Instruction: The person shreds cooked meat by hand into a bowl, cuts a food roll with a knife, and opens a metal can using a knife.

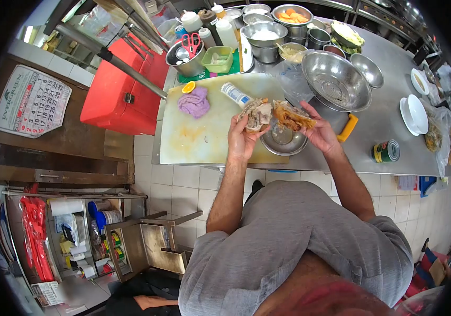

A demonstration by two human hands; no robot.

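My left hand [241, 139] is closed round a pale piece of cooked chicken [257, 115], its broken inner side showing. In my right hand [321, 130] is a second piece of chicken [292, 116] with browned, golden skin. The two pieces are held close together, with a narrow gap between them. Directly below them a shiny metal bowl [287, 147] sits at the edge of the cutting board [194, 145]; the hands and meat hide part of it. Just beyond my left hand lies a white cylindrical container [234, 94] with a blue label.
On the board are a purple cloth [194, 102] and a cut orange fruit [188, 87]. A large colander [336, 79] stands beyond my right hand, near a yellow handle [348, 128] and a can [386, 151]. Bowls and squeeze bottles line the back; a red cooler [123, 89] stands left.
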